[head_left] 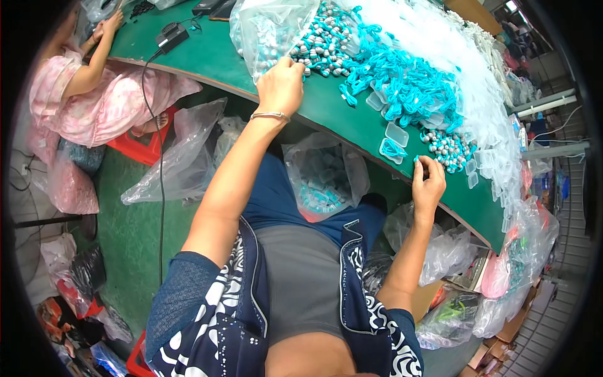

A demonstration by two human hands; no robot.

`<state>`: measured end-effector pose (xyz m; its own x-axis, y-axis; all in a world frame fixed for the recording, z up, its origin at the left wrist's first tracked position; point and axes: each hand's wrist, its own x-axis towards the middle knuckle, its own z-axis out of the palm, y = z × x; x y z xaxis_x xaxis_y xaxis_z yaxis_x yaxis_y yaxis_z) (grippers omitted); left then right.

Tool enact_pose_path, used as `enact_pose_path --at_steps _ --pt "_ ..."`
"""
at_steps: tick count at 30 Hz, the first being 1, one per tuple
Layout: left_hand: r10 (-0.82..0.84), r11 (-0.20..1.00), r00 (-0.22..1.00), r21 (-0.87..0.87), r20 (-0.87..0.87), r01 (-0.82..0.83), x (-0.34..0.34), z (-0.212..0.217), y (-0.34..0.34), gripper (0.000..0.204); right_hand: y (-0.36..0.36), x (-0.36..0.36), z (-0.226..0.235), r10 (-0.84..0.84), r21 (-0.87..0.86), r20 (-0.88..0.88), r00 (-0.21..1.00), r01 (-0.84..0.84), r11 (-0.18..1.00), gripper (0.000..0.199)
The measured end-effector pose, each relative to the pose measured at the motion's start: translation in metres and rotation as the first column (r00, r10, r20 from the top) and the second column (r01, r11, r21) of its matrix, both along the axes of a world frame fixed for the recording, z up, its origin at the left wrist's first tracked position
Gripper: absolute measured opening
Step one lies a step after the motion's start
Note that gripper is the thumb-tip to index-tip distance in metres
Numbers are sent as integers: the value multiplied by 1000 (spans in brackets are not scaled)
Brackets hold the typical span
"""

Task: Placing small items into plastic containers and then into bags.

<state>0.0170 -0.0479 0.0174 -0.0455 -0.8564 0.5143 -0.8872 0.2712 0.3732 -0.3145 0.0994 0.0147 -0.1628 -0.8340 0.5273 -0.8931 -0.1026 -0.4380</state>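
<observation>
At the table edge my left hand [281, 88] is closed on the rim of a clear plastic bag [264, 38], which holds small grey-and-teal pieces. Loose striped grey-and-teal beads [323, 44] spill out beside it. Farther right, my right hand [429, 182] pinches a small teal piece [416, 159], mostly hidden by the fingertips. Just beyond those fingers is a small clear plastic box [393, 151] with its lid raised and a teal cord bundle inside. A second heap of striped beads [449, 147] lies next to it.
Teal cord bundles [402, 81] and many clear boxes [483, 81] are heaped on the green table [207, 63]. An open bag of filled boxes [323, 182] sits between my legs. At the far left, another person [88, 88] sits on a red stool [147, 141]; a black cable [162, 188] hangs down.
</observation>
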Motion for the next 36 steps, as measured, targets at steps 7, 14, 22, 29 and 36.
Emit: enact_pose_path --at_steps 7,14,22,29,36 --pt "9 999 993 -50 119 -3 -4 0 -10 7 0 3 -1 -12 -7 1 1000 12 1000 10" --pt "-318 947 937 -91 -143 308 -16 0 23 16 0 2 -4 1 -28 9 1000 -1 1000 9" --pt "-458 883 865 -215 -206 417 -43 -14 42 20 3 2 -1 23 -22 96 995 -21 1000 9" --pt "-559 825 764 -126 -324 550 -26 -12 42 20 4 1 -4 12 -40 115 993 -8 999 14" --pt "-430 870 843 102 -324 483 -21 -4 41 22 5 1 -4 11 -45 91 996 -7 999 14"
